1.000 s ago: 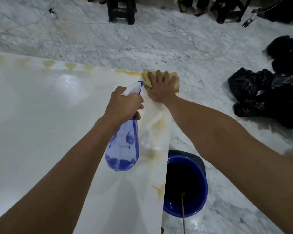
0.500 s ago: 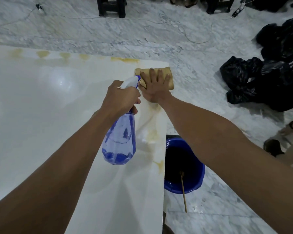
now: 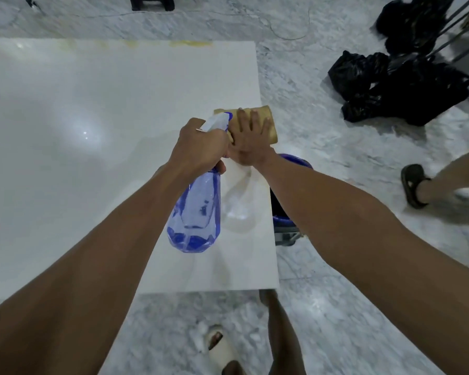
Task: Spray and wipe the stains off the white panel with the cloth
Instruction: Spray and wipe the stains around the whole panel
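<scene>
Right hand [image 3: 251, 142] flat, fingers straight, pressing folded tan cloth [image 3: 266, 123] against glossy white panel [image 3: 92, 131] edge for scrubbing; left hand [image 3: 201, 147] gripping translucent blue spray bottle [image 3: 197, 212], nozzle forward for respraying.

Bare forearms without sleeves; a white slide sandal [image 3: 220, 350] on one foot.

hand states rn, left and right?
Left hand: closed, gripping the spray bottle.
Right hand: open, fingers flat, pressing the cloth on the white panel.

Cloth [image 3: 266, 123] on panel [image 3: 92, 131] (right edge)
</scene>
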The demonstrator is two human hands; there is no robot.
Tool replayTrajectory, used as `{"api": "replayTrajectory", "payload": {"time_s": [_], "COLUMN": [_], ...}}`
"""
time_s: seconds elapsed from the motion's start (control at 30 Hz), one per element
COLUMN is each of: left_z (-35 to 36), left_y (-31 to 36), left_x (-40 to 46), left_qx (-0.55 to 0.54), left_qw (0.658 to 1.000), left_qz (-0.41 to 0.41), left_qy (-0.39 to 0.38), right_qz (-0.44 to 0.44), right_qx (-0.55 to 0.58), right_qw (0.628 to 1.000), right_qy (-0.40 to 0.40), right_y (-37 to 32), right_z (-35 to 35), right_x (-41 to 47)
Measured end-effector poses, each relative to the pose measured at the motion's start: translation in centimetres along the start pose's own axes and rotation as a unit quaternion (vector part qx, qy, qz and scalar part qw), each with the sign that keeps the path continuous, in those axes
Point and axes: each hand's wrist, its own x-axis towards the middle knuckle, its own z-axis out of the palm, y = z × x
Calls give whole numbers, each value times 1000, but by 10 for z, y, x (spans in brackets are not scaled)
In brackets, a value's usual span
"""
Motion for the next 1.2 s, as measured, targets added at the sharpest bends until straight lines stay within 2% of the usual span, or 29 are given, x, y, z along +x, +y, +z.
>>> {"api": "replayTrajectory", "payload": {"time_s": [0.27, 0.37, 0.47, 0.57, 0.7, 0.93, 1.2], "left_z": [14, 17, 18, 22, 34, 48, 57], "left_y": [-51, -66, -76, -80, -85, -100, -128], "left_x": [-63, -86, -107, -128, -158, -209, -250], "left_qx": [27, 21, 22, 26, 33, -36, -8], "left_qw": [1000, 1000, 1000, 1000, 999, 999, 999], "left_qz": [2, -3, -6, -8, -4, -24, -30], "left_qy": [-12, -14, -14, -15, 9, 10, 36], "right_qz": [18, 13, 23, 19, 20, 4, -52], "right_qx": [-56, -1, -18, -17, -21, -15, -6], "right_qw": [998, 1000, 998, 1000, 999, 1000, 996], "right_qy": [18, 5, 54, 11, 15, 6, -65], "right_y": [-19, -23, -29, -29, -33, -41, -41], "right_z": [44, 49, 60, 77, 91, 107, 108], "right_x": [-92, -128, -155, -178, -212, -281, -359]}}
